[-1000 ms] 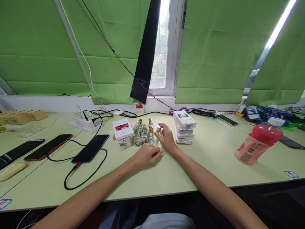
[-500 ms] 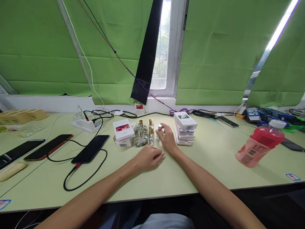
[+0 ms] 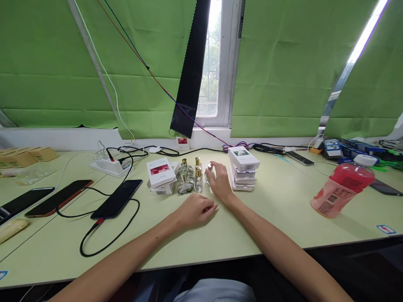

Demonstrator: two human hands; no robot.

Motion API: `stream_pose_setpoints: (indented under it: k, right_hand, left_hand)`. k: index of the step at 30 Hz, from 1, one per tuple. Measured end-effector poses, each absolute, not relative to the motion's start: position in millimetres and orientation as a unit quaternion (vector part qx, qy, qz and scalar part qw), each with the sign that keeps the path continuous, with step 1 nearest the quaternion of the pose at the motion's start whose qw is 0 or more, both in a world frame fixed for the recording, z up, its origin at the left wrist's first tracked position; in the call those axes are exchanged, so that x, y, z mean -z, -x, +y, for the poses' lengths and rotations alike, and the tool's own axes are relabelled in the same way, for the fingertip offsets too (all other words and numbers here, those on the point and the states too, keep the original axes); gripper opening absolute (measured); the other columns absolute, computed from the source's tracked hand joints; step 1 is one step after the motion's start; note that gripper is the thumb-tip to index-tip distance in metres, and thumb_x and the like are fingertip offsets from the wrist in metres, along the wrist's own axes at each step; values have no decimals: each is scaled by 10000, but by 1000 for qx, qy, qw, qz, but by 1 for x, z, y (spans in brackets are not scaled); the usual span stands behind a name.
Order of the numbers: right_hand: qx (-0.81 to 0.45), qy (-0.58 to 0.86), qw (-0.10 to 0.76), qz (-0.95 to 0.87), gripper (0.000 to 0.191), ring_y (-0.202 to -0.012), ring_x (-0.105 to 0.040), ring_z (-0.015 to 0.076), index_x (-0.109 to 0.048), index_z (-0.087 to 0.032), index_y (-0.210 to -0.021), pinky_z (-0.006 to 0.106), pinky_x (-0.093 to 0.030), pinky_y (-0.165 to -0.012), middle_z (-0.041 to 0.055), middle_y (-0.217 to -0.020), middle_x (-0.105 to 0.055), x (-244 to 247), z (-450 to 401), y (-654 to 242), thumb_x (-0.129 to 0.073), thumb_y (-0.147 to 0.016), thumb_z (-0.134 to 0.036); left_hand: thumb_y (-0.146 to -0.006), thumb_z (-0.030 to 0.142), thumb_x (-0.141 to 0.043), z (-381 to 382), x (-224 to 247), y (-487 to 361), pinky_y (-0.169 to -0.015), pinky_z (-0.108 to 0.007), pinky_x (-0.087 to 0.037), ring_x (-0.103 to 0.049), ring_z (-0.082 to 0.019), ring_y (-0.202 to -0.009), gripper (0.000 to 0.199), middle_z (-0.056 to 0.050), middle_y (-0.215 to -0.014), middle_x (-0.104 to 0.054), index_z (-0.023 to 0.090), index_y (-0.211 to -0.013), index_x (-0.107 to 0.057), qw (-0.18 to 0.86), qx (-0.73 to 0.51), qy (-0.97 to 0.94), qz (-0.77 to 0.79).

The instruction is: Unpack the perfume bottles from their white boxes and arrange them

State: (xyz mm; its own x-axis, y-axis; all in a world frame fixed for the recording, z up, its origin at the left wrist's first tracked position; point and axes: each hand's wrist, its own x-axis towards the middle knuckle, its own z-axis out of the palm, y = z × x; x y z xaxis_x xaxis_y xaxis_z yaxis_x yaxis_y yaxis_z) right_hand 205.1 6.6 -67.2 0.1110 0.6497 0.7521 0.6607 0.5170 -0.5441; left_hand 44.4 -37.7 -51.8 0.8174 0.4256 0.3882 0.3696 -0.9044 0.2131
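My right hand (image 3: pixel 220 181) has its fingers wrapped round a small clear glass perfume bottle (image 3: pixel 209 175) standing on the table; the hand covers part of it. To its left stand two slim perfume bottles with gold caps (image 3: pixel 198 177) and several rounder glass perfume bottles (image 3: pixel 185 182), close together. In front of them my left hand (image 3: pixel 195 209) rests on the table, its fingers curled in and nothing visible in them. White boxes with a red flower picture (image 3: pixel 161 173) lie to the left of the bottles. A stack of white boxes (image 3: pixel 244 167) rises just right of my right hand.
Phones (image 3: pixel 118 199) with black cables lie on the left, near a white power strip (image 3: pixel 111 164). A pink drink bottle (image 3: pixel 341 184) stands at the right. Cables (image 3: pixel 267 149) run along the wall, and blue boxes (image 3: pixel 355 149) are heaped at the far right.
The view has shifted slightly, so the table things sit a little further left. Both hands keep nearly the same pose, and the right still holds the perfume bottle.
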Motion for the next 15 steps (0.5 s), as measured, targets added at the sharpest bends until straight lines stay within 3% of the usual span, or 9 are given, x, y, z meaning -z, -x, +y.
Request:
stream_pose_setpoints:
  k: [15]
  right_hand:
    - [26,479,569,-668,321,-1196,-568,282,-572,-167,-1287,479,-501,-1033,153,-1236,-626,54,-4,-202,-493,-1012,-312]
  left_hand:
    - [-979,290,-459,-36,56,-45,-526,-266,-252,-314,-81,-456,418,39,-472,-441,182,-576,-436,46,-223,-953,200]
